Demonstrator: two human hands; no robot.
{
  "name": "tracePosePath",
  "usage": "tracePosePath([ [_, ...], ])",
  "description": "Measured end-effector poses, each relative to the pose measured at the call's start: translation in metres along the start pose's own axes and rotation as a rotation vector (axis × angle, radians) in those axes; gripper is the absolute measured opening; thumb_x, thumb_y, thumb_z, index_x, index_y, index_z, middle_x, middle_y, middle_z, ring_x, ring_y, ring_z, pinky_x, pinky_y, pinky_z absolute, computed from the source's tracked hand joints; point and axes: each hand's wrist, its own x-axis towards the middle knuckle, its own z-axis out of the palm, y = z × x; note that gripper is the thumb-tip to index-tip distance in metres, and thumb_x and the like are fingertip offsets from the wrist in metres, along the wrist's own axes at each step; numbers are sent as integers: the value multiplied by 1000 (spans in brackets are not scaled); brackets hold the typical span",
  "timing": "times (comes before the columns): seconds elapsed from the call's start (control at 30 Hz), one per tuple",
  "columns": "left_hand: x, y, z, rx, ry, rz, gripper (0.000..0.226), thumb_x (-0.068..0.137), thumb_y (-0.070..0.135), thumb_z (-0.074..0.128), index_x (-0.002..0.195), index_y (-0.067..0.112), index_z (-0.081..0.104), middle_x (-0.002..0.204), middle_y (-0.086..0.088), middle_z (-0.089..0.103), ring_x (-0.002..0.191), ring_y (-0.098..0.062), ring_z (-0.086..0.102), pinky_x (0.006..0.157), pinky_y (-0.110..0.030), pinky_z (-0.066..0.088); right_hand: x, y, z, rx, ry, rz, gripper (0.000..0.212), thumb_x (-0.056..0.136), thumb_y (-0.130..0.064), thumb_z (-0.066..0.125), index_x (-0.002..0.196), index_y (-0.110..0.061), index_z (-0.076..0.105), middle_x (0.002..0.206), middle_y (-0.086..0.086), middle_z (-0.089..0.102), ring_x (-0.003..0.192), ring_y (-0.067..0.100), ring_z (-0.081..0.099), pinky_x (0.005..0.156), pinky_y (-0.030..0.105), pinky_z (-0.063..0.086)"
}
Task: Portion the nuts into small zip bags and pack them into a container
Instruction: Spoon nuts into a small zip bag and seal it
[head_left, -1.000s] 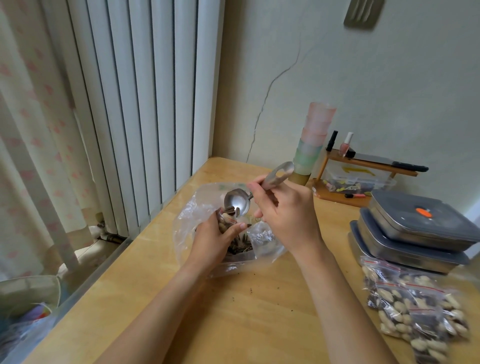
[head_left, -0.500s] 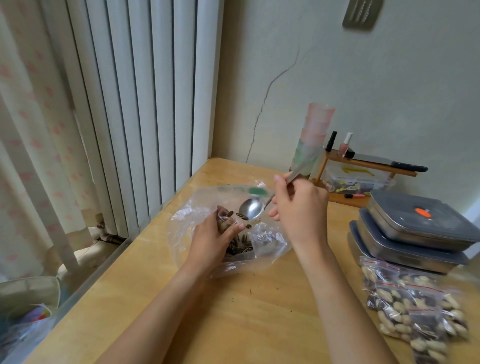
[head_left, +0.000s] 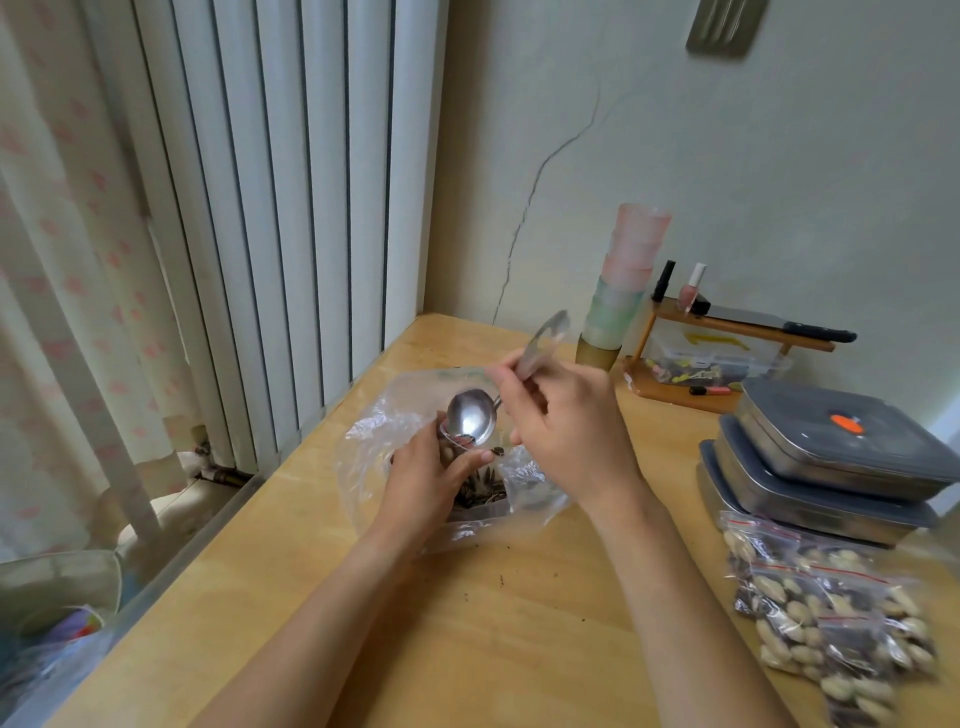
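My left hand (head_left: 431, 480) grips a small zip bag (head_left: 480, 491) partly filled with dark striped seeds, holding its mouth up. My right hand (head_left: 563, 434) pinches the handle of a metal spoon (head_left: 471, 417), whose bowl tips over the mouth of the small bag. Both sit above a large clear plastic bag (head_left: 374, 441) spread on the wooden table (head_left: 467, 623). Several filled zip bags of nuts and seeds (head_left: 831, 613) lie piled at the right. Stacked metal containers with grey lids (head_left: 831, 462) stand behind that pile.
A stack of pastel plastic cups (head_left: 626, 283) and a small wooden shelf (head_left: 727, 332) with nail polish and oddments stand by the back wall. The table's left edge drops beside white vertical blinds (head_left: 291, 208). Crumbs dot the table in front of the bags.
My right hand drew the spoon back to the right, then returned it; its bowl now tips over the small bag's mouth again. My left hand has stayed put on the bag.
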Motion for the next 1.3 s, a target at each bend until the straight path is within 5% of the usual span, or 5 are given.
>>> tracePosePath([
  [0.2,2,-3,1,-53,30,-49,28,86,41,78,99,35,54,87,12,69,81,1,63,65,-18,45,0,-5,4,-72,126,-201,23,101,-20,61,92,-3,74,69,2,66,56,18,60,56,31,52],
  [0.37,1,-4,2,-59,39,-70,33,88,42,75,99,31,46,91,5,68,84,-10,64,77,-36,52,0,1,-1,-33,133,-175,25,103,-18,60,88,-2,73,83,-1,73,58,12,64,65,2,37],
  [0.67,1,-3,3,-47,40,-62,36,90,43,73,88,11,57,84,-14,71,82,-30,67,74,-48,52,-3,6,4,-115,191,-159,32,105,-26,54,94,-3,74,80,4,73,55,19,66,59,10,35],
  [0.87,-1,3,1,-58,27,-3,26,90,40,73,92,35,48,87,9,65,85,-8,62,76,-30,49,-4,11,10,-101,148,-128,48,108,-41,45,94,-7,75,86,4,74,53,19,63,49,31,49],
  [1.3,1,-6,3,-98,15,0,38,90,39,74,105,32,41,93,7,67,83,-6,64,69,-24,47,-2,4,0,-50,168,-180,27,103,-21,58,92,-4,75,80,-1,72,55,15,66,62,0,32],
])
